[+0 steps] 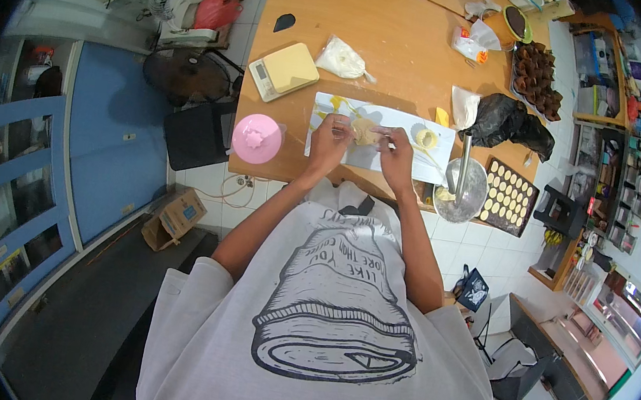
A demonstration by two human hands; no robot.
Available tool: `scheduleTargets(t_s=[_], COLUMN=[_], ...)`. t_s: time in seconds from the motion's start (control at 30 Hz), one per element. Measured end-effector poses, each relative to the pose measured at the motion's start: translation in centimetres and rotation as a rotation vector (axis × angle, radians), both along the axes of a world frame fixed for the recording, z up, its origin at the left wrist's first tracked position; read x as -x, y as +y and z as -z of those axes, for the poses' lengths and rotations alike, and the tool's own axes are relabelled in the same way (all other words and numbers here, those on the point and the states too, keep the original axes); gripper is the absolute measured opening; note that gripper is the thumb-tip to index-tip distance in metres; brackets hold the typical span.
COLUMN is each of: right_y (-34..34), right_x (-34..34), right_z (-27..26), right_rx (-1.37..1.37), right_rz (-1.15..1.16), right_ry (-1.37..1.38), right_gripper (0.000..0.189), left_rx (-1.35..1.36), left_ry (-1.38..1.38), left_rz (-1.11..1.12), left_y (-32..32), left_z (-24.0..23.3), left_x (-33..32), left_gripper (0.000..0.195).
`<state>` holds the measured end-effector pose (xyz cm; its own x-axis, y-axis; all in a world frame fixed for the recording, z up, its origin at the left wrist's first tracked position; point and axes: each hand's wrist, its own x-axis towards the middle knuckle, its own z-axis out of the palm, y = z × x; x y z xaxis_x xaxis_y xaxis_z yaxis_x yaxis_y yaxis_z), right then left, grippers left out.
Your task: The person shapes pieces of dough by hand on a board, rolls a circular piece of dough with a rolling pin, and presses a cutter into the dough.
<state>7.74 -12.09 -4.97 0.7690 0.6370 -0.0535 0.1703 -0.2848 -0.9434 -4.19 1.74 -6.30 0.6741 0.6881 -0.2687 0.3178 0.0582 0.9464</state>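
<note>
My left hand (330,142) and my right hand (395,160) face each other over a long white board with yellow marbling (371,163). Between them is a flat piece of beige dough (364,131), apparently in thin clear plastic film. The fingertips of both hands pinch at opposite sides of it. Right of my right hand, a small round piece, pale yellow inside (426,138), sits on the board. A metal bowl (469,207) holding some pale dough (444,194) stands beside the board's right end, with a long metal bar (464,165) across it.
A kitchen scale (292,68), a pink lidded container (256,139) and a tied bag of white powder (342,60) are at the left. To the right are a black plastic bag (501,122), a dark baking tray with several pale rounds (524,212) and brown paper cups (535,76).
</note>
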Motion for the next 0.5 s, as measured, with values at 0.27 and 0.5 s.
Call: scheduleTargets(t_s=[0.27, 0.5], right_y=[2.2, 2.2], right_x=[1.4, 1.1], right_z=[-1.5, -0.4], right_rx=[0.187, 0.226], right_rz=[-0.192, -0.187], right_ry=[-0.379, -0.289], right_gripper=[0.031, 0.024], left_rx=[0.013, 0.029], left_ry=[-0.031, -0.122], left_rz=[0.041, 0.062], left_y=[0.6, 1.0], left_z=[0.5, 1.2], left_x=[0.0, 1.4], left_gripper=[0.031, 0.020])
